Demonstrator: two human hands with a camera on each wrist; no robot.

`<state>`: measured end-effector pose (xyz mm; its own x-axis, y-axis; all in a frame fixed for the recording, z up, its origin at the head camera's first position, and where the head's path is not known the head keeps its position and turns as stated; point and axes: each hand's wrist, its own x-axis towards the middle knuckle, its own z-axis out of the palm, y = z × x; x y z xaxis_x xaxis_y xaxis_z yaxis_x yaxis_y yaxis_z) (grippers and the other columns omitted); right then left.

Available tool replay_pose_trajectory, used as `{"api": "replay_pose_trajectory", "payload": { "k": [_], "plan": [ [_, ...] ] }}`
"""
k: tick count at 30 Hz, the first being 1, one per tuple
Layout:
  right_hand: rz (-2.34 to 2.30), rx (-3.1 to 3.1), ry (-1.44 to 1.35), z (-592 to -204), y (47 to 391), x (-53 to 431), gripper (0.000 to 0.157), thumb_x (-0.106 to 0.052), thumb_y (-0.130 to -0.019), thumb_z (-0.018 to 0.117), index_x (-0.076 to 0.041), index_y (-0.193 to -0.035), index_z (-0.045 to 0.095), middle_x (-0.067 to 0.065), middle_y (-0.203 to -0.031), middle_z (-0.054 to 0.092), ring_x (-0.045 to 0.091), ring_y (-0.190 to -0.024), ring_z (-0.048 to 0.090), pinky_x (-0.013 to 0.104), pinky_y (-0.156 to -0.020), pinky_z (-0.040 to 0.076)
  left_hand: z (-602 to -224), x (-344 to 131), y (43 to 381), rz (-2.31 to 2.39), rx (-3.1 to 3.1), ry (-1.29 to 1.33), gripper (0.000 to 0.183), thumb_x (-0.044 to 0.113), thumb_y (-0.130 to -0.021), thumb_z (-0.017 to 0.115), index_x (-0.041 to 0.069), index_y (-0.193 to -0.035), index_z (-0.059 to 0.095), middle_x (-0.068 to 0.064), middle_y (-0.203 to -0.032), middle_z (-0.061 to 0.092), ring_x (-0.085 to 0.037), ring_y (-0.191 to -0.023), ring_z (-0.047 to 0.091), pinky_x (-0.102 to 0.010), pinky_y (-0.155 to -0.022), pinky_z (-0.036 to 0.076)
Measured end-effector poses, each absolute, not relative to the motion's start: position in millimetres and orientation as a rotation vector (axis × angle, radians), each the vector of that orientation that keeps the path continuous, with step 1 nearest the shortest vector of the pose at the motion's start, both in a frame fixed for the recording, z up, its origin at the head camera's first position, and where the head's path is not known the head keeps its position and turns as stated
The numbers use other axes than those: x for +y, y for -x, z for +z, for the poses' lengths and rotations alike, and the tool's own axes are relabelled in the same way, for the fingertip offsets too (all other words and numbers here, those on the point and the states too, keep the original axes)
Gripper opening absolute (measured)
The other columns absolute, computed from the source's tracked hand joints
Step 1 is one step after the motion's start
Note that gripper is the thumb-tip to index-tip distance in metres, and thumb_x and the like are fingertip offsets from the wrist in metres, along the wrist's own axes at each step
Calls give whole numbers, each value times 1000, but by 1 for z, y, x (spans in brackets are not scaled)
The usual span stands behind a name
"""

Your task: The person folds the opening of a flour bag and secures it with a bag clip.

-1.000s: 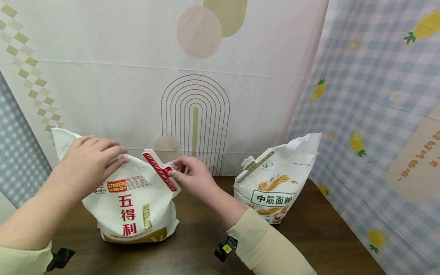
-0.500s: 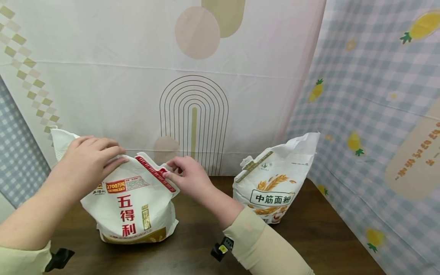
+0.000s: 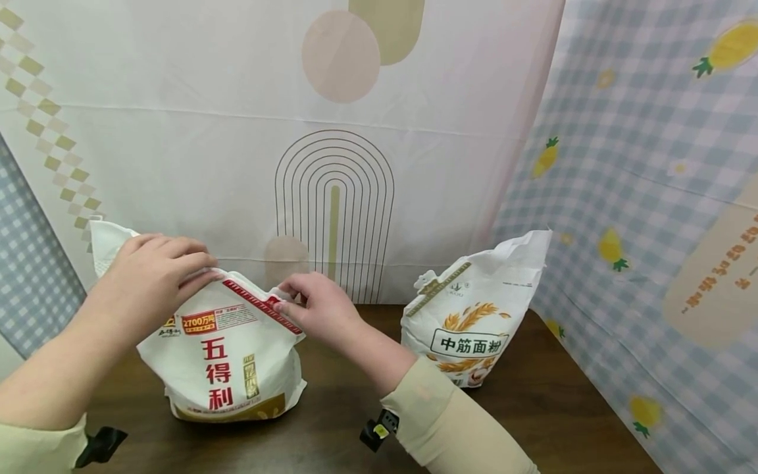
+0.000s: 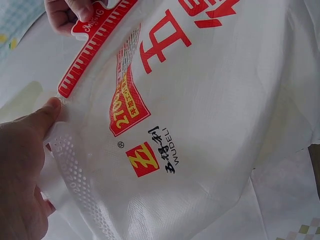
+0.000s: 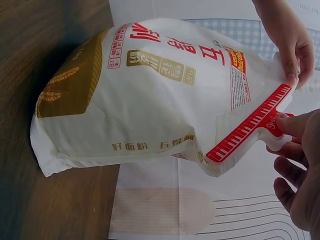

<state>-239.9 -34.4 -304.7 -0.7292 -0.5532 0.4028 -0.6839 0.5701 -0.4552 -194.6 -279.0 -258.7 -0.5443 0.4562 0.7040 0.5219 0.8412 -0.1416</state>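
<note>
A white flour bag (image 3: 195,355) with red lettering stands on the dark wooden table at the left. My left hand (image 3: 156,270) grips its folded top edge, thumb in front and fingers over the back. Along the right part of that edge sits a red and white clip (image 5: 250,122) with piano-key markings. My right hand (image 3: 322,306) pinches the clip's handle between thumb and fingers. In the left wrist view the left thumb (image 4: 47,115) lies right by the clip's near end.
A second flour bag (image 3: 474,336) with wheat pictures stands at the right, a gold-coloured clip (image 3: 438,286) across its upper left corner. Behind the table (image 3: 337,421) hangs a pale patterned cloth (image 3: 438,184); a blue checked cloth (image 3: 639,197) hangs along the right side.
The right hand has moved the red clip left and down onto the bag's top edge, toward the left hand. The left hand has kept its hold on the bag.
</note>
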Motion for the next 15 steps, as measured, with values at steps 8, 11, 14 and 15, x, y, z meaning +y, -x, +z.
{"api": "replay_pose_trajectory", "payload": {
  "k": [8,11,14,15],
  "plan": [
    [798,-2638,-997,-302,237,-40,15,-32,-86,65,-24,-99,64,-16,-81,55,1,-65,49,16,-55,40,-257,-278,193,-91,-2248,680,13,24,-78,69,18,-89,68,-1,-92,64,-27,-88,57,-47,-86,35],
    [770,-2656,-976,-300,236,-42,16,-33,-86,65,-25,-100,64,-15,-83,56,0,-65,50,17,-55,41,-257,-277,192,-84,-2264,664,14,24,-77,69,19,-90,68,-1,-93,64,-28,-90,58,-48,-86,35],
    [743,-2658,-960,-301,235,-42,17,-34,-86,64,-26,-101,64,-14,-86,57,1,-68,51,18,-58,42,-258,-278,192,-89,-2270,660,13,23,-77,70,19,-90,68,-2,-94,64,-28,-90,57,-48,-86,34],
    [741,-2653,-957,-302,235,-43,17,-34,-87,63,-25,-102,64,-13,-88,58,1,-71,51,18,-60,43,-258,-278,192,-90,-2268,663,13,23,-77,70,18,-90,68,-2,-93,64,-28,-90,57,-48,-86,34]
  ]
}}
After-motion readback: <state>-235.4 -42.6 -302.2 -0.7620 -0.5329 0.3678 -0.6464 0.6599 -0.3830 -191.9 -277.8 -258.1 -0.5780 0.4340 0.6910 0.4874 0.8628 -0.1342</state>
